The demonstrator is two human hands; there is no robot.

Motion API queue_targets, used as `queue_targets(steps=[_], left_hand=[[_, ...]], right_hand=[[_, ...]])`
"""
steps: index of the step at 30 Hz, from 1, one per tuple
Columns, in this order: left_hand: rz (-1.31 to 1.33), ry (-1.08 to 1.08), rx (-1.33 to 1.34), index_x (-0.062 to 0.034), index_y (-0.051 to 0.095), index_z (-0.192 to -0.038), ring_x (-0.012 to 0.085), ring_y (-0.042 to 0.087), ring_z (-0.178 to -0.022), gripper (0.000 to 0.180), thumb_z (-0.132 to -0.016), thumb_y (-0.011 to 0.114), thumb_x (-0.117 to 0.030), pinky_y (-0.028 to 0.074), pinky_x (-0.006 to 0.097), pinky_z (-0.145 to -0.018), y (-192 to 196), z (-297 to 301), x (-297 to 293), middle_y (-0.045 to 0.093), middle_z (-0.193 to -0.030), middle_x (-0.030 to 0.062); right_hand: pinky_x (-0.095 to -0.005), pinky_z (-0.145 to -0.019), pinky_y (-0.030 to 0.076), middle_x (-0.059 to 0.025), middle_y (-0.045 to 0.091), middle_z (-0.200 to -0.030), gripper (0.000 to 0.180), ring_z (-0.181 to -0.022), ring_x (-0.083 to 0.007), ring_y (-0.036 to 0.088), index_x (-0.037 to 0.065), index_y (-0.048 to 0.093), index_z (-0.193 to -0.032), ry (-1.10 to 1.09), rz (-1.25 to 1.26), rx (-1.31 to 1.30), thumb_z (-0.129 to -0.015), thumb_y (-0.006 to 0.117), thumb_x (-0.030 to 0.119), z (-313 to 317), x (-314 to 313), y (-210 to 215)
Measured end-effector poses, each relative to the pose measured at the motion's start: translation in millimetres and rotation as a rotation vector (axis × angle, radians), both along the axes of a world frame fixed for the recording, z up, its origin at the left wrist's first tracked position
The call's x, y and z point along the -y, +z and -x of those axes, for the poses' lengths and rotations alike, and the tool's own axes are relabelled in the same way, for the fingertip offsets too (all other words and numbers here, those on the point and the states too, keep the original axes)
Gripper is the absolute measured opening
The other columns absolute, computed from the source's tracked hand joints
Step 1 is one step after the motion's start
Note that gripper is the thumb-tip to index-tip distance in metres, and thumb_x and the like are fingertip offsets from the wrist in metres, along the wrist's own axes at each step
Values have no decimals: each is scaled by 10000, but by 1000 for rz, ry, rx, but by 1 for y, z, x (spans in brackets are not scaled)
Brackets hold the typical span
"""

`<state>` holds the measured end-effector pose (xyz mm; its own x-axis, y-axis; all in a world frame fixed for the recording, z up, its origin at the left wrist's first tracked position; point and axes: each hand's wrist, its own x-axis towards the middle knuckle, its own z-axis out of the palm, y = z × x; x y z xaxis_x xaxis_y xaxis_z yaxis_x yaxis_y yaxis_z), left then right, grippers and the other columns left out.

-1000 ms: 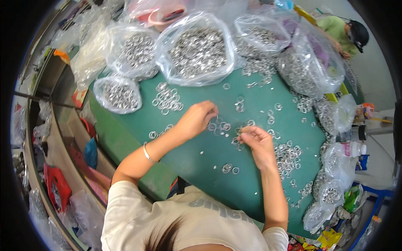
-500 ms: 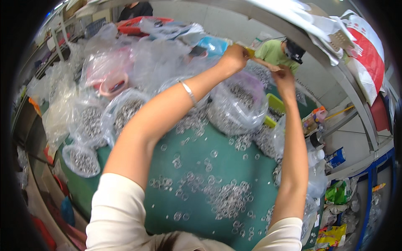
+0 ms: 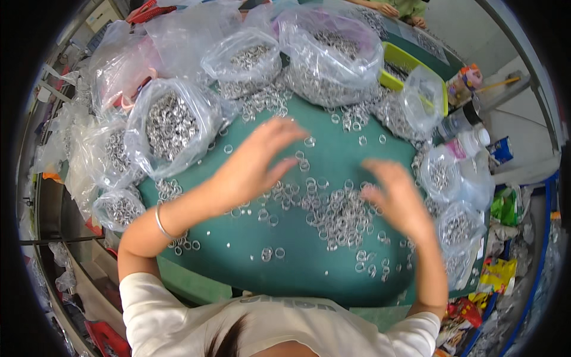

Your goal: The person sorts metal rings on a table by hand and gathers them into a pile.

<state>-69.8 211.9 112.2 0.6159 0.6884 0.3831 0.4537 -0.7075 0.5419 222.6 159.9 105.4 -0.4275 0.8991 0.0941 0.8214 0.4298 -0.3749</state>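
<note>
A loose pile of small silvery rings (image 3: pixel 344 219) lies on the green tabletop (image 3: pixel 285 279), with stray rings scattered around it. My left hand (image 3: pixel 257 159) is over the table left of the pile, its thumb and fingers apart and nothing in it. Beside the pile's right edge hovers my right hand (image 3: pixel 394 193), slightly blurred, fingers spread and holding nothing. Beyond my left hand stand a clear plastic bag of rings (image 3: pixel 172 128) and a second bag (image 3: pixel 250 59). A large bag of rings (image 3: pixel 333 59) sits at the far middle.
A lime-green basket (image 3: pixel 446 98) stands at the far right. Near it are a white-capped bottle (image 3: pixel 473 141) and smaller bags of rings (image 3: pixel 459 226). Clear plastic bags (image 3: pixel 190 38) heap up at the back left. Another person's hand (image 3: pixel 388 9) shows at the far edge.
Both hands have come down from high at the far side to just above the table. My view has tilted down, and the overhead shelf rail has left it.
</note>
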Motion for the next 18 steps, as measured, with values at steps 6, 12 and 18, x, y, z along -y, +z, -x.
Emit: queue_targets(steps=[6, 12, 18], left_hand=[[12, 111, -326, -120, 484, -1299, 355, 369, -1265, 580, -761, 701, -133, 296, 515, -1040, -115, -23, 77, 399, -1374, 119], [45, 116, -247, -76, 601, -1055, 292, 477, -1109, 265, -792, 613, -41, 335, 460, -972, -132, -9, 92, 561, -1110, 76], [434, 209, 146, -50, 595, -1047, 294, 504, -1054, 254, -795, 622, -22, 399, 421, -892, -104, -14, 52, 558, -1081, 98]], right_hand=[[-560, -1006, 286, -220, 326, -1379, 692, -1286, -466, 284, 47, 429, -1326, -333, -20, 99, -755, 731, 293, 76, 90, -101], [-482, -922, 362, -104, 526, -1093, 352, -1136, -364, 438, 43, 594, -1096, -53, -200, -83, -751, 663, 23, 78, 103, -119], [-248, -674, 455, -40, 587, -880, 165, -767, -133, 568, 18, 613, -1009, -604, -12, -759, -880, 518, -20, 29, 84, -103]])
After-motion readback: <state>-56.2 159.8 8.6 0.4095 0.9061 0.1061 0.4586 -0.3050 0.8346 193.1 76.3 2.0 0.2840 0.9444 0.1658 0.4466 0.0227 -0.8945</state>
